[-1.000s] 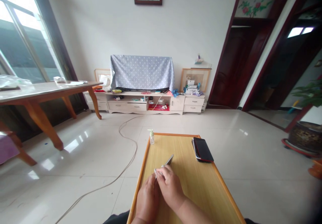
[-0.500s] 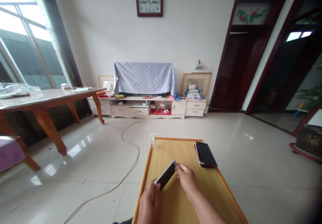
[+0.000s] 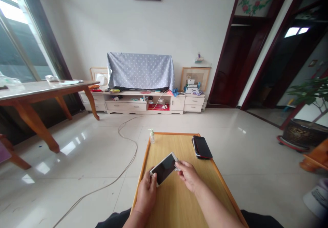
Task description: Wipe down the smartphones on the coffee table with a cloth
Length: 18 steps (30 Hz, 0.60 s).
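Note:
A white-framed smartphone [image 3: 164,169] with a dark screen is held tilted above the wooden table. My left hand [image 3: 148,188] is closed around its lower left end, thumb on the front edge. At the phone's upper right end, my right hand [image 3: 188,174] pinches a small whitish piece, perhaps a tissue [image 3: 177,166], pressed against the phone's edge. Most of that piece is hidden by the fingers.
On the wooden table [image 3: 174,138], a small pump bottle [image 3: 152,137] stands at the far left corner. A dark flat case or notebook [image 3: 203,147] lies near the right edge. A cable [image 3: 125,166] runs over the floor at left.
The phone has turned so that its screen faces me more. My right hand stays at its upper right end, where the whitish piece shows more. The view has tipped downward and shifted right.

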Tool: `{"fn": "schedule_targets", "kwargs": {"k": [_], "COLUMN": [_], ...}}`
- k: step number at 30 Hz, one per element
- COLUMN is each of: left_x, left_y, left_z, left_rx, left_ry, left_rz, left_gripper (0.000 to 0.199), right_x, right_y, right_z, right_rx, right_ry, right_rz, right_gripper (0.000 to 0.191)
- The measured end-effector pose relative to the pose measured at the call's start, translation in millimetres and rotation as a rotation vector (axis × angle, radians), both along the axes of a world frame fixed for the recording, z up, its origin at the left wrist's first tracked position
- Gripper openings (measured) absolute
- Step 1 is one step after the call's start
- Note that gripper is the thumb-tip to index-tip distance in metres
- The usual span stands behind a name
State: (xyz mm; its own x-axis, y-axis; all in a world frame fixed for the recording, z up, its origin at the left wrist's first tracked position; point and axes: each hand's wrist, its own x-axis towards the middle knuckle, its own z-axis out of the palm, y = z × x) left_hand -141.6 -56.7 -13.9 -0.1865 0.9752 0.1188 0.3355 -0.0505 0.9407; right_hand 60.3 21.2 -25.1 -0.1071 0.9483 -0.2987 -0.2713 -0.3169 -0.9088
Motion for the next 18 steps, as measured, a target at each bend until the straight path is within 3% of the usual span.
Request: {"fn": "schedule_targets", "kwargs": {"k": [3,9,13,18], "left_x": [0.7,6.0,9.9,12.8], "left_y": [1.1,-1.0,-1.0,3.2], "left_z": [-8.8,-19.8,-23.7,-34.5], "left_rx": [-0.013,0.111,0.081,0.04], "left_ry": [0.065,0.345,0.516,0.649], "left_rz": [0.053,0.046,0.066,0.087], "left_gripper": [0.058,0.06,0.071,0.067], "right_x": [3.0,2.4,0.9,-0.7], "right_y": [0.4,6.7,10.7,14.2], "right_z": [-0.4,-8.6,-15.1,-21.0], "right_rx": [-0.009,-0.035,-0.049,-0.071], "right_ry": [0.045,0.056,0.046,0.017], "right_rz": [-0.01,-0.079,-0.117,-0.148], "right_gripper": [0.036,0.03,0.028,0.03]}}
